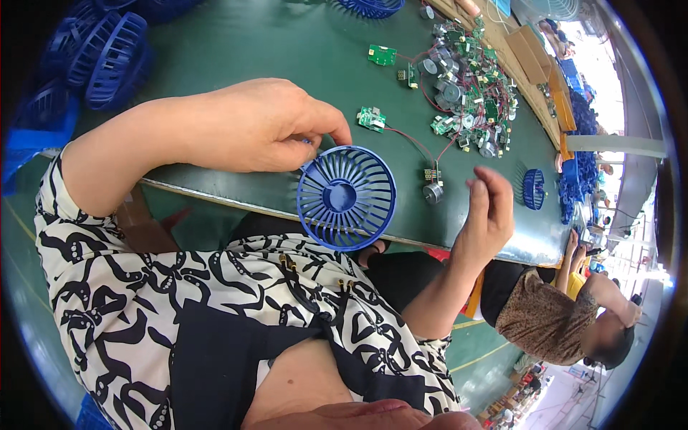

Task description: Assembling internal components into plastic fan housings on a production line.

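Observation:
A round blue fan grille [338, 198] with radial slats and a solid hub is in my left hand [269, 129]. The fingers close on its upper left rim, and it tilts over the table's near edge. My right hand [489, 215] is raised over the table's edge, its fingers loosely bent and nothing visible in them; the fingertips are slightly blurred. Just left of it lies a small silver motor [433, 192] with a little board attached. Red wires run from there to a green circuit board [371, 119] beyond the grille.
A heap of motors and wired circuit boards [466, 86] lies at the table's far right. Blue grilles are stacked at the far left [107, 57], and another blue grille [533, 189] sits at the right. A wooden ledge [530, 107] borders the table. A person [548, 315] is at the right.

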Demonstrator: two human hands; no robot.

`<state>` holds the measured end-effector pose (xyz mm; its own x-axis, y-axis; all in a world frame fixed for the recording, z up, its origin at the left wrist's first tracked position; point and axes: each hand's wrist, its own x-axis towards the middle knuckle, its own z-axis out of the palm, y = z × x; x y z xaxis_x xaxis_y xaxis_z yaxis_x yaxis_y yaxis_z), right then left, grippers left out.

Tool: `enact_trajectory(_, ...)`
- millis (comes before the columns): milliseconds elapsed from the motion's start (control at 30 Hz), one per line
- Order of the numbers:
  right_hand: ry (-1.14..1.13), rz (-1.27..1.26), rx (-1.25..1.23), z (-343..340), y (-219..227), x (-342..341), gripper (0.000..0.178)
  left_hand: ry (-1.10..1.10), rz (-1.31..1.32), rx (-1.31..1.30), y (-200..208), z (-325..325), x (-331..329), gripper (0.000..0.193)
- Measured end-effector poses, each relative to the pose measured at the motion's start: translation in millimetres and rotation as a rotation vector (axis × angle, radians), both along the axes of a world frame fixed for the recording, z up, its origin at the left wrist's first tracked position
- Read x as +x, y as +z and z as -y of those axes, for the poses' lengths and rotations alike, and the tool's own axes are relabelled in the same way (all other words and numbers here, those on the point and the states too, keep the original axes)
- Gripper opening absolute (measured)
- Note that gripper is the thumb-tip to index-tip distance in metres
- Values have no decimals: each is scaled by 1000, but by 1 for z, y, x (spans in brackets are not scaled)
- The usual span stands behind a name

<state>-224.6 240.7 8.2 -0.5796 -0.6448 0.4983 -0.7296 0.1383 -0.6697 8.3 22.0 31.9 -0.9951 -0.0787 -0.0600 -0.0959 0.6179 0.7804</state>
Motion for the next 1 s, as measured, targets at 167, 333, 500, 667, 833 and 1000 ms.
enact_trajectory(167, 58, -42, 151, -18, -5, 28, 24, 9, -9, -28, 0, 0, -1, 30)
enact_trajectory(333, 50, -257, 210, -8, -9, 29, 26, 24, 29, -29, 2, 1, -3, 31)
enact_trajectory(500, 16, 34, 151, -10, -6, 28, 20, 4, 15, -9, 0, 1, 0, 31)
enact_trajectory(667, 72, 240, 12, -9, 2, 42, 19, -15, -16, -29, 3, 1, 3, 30)
enact_trajectory(833, 91, 61, 234, -1, -7, 44, 22, -16, 0, -28, 4, 2, 3, 30)
enact_trajectory(1000, 156, -52, 214, 2, 0, 48, 22, -17, -26, -34, 3, 2, 5, 29)
